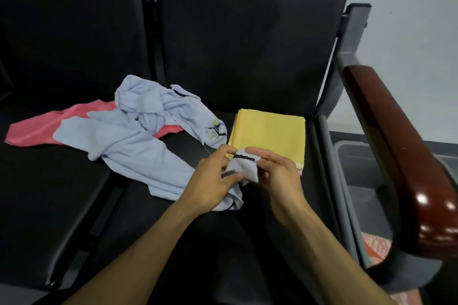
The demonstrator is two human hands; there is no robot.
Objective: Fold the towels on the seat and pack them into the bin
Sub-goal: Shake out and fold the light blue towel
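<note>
My left hand [213,181] and right hand [275,171] both pinch one corner of light blue towel [128,141], fingers curled round its black-stitched edge, corner lifted just above seat [247,62]. Rest of blue towel lies crumpled on seat cushion to left, partly over pink towel [32,129], which lies spread flat beneath it. Folded yellow towel [270,131] tops neat stack on seat, just beyond my hands. Grey bin [347,156] on floor right of seat, beyond wooden armrest [401,153].
</note>
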